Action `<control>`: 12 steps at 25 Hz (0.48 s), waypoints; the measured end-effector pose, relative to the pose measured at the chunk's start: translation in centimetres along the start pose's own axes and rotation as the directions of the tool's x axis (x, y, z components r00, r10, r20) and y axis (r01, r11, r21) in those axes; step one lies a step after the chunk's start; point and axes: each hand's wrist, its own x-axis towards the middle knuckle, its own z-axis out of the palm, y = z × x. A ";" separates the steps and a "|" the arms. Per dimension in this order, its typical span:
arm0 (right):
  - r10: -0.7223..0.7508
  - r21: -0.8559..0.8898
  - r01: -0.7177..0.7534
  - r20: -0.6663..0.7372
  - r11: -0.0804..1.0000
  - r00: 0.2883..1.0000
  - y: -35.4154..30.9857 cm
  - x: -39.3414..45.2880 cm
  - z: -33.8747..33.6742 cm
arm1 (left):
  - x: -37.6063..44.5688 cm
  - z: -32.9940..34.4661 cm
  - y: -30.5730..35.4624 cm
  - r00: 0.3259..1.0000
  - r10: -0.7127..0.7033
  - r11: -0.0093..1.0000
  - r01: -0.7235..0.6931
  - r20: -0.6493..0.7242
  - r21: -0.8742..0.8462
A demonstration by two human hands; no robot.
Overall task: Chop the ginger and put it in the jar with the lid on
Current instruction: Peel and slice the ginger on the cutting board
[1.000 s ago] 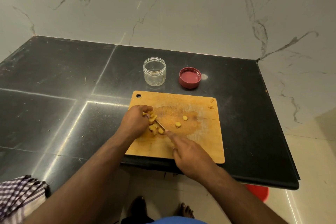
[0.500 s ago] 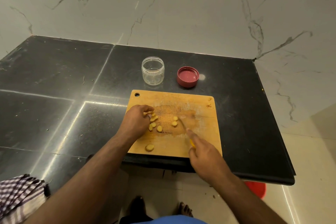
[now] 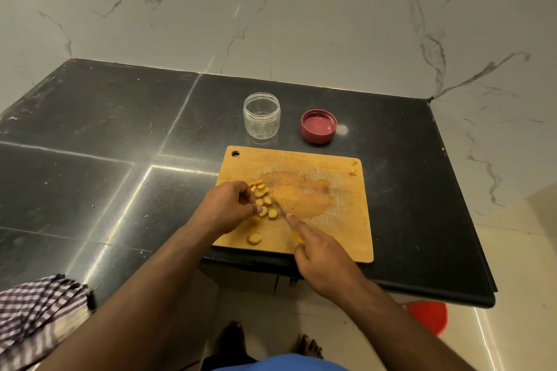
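Observation:
Several yellow ginger slices (image 3: 265,202) lie in a cluster on the left part of the wooden cutting board (image 3: 331,220). One slice (image 3: 254,239) sits apart near the board's front edge. My left hand (image 3: 224,206) rests curled on the cluster's left side, fingertips touching the slices. My right hand (image 3: 324,259) grips a small knife (image 3: 280,208) with a yellow handle, forefinger along the blade, which lies against the cluster's right side. Behind the board stands an empty clear jar (image 3: 261,115). Its red lid (image 3: 318,126) lies upside down to the jar's right.
The board lies on a black stone counter (image 3: 105,135) against a marble wall. A checked cloth (image 3: 33,310) hangs at the lower left. A red tub (image 3: 428,315) stands on the floor under the counter's right end. My bare feet show below.
The knife swung out to the right across the board and has come back left, pushing the scattered slices into the cluster by my left hand. One slice came to rest near the front edge.

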 end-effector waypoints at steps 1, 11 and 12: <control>-0.022 0.021 0.022 0.003 1.000 1.000 -0.4 0.1 0.2 | -0.2 -0.1 -0.2 0.999 -0.004 1.000 0.003 0.039 0.017; -0.015 0.027 0.014 0.036 1.000 0.999 -1.5 2.7 -0.7 | -1.7 0.2 -1.4 0.986 0.072 0.976 -0.101 0.153 0.193; -0.020 0.039 0.019 0.040 0.999 0.999 -1.5 2.6 -0.6 | -1.8 0.2 -1.4 0.992 0.073 0.979 -0.092 0.108 0.182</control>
